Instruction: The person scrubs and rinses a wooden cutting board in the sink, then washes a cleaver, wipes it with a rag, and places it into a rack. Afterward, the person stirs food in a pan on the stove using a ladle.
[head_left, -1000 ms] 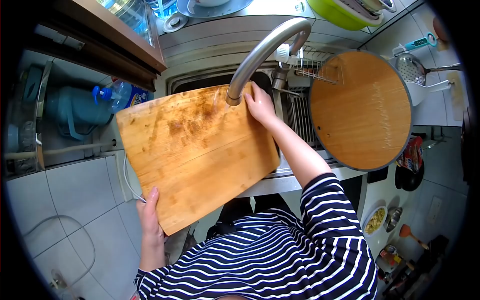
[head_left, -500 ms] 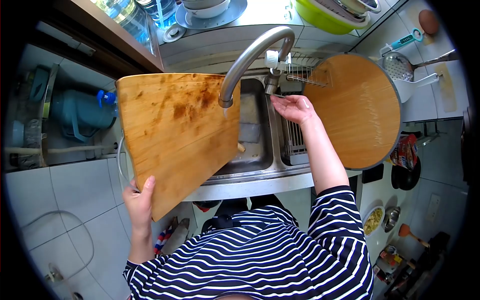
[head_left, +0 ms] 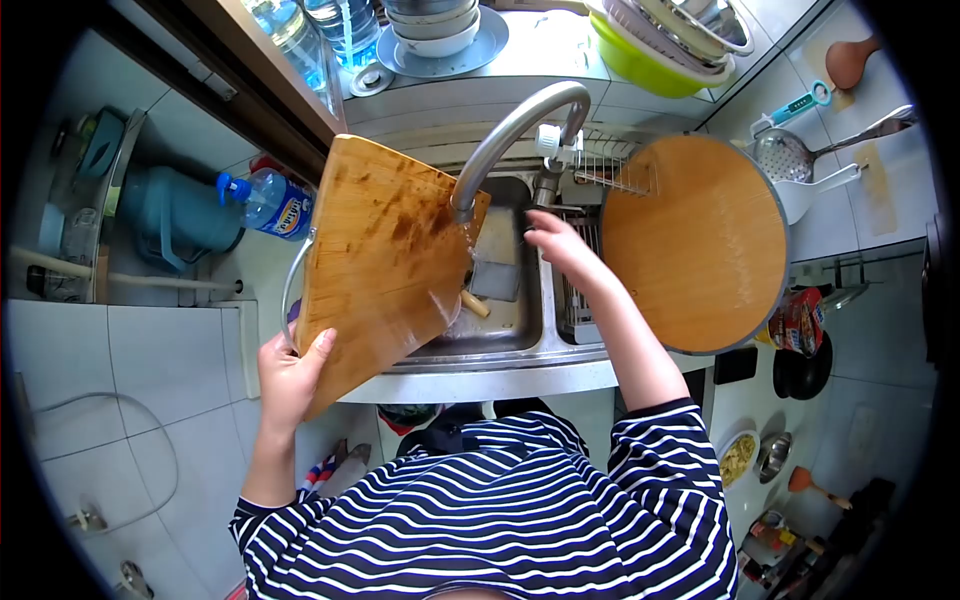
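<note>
My left hand grips the lower left edge of a wooden cutting board, its thumb on the face. Dark stains mark the board, which is tilted over the metal sink and has a wire handle at its left edge. A curved faucet hangs over the board's right edge, and water runs from its spout. My right hand is in the air over the sink's right side, below the faucet base, fingers apart and holding nothing visible. In the basin lie a grey pad and a light wooden handle.
A round wooden board leans right of the sink beside a wire rack. A blue detergent bottle stands at the left. Stacked bowls and a green basin sit on the back ledge. Utensils hang on the right wall.
Water now flows from the faucet. My right hand has moved away from the faucet lever, down and left. The cutting board has shifted right and turned under the spout.
</note>
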Demonstrator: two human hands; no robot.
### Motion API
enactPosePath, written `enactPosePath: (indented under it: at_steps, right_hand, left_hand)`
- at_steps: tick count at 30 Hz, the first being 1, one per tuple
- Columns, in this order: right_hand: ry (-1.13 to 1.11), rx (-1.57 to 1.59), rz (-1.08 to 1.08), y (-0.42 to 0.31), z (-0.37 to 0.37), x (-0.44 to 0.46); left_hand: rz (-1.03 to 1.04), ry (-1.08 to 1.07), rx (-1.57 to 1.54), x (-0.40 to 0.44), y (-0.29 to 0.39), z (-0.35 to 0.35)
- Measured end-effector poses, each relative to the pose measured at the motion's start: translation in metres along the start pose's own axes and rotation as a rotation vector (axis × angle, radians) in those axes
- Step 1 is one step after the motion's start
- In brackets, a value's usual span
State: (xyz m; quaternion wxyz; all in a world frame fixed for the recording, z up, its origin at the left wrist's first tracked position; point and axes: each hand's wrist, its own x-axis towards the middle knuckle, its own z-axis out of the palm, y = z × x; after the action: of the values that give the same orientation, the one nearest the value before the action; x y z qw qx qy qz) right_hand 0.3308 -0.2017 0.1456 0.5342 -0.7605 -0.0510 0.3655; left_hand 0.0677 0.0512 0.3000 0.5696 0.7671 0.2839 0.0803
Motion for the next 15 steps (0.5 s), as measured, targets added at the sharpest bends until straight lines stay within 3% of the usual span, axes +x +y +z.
enactPosePath:
  at_steps: [4,7,9,10,15]
  right_hand:
    - [-0.143,-0.373,-0.312,-0.058,0.02,-0.05]
    - [-0.269,-0.379,-0.441,-0.107,0.028,-0.088]
    - [-0.273,-0.372,-0.583,-0.131,0.031,-0.102]
    - [-0.275,-0.37,-0.654,-0.141,0.032,-0.107]
    - [-0.194,-0.437,-0.865,-0.184,0.032,-0.111]
  left_hand:
    - [0.063,-0.022,0.073,0.005,0.008,-0.008]
    - [0.099,-0.023,0.114,0.009,0.024,-0.014]
    - [0.159,-0.031,0.153,0.016,0.031,-0.019]
    - [0.081,-0.054,0.123,0.014,0.048,-0.018]
    - [0.271,-0.073,0.329,0.031,0.075,-0.024]
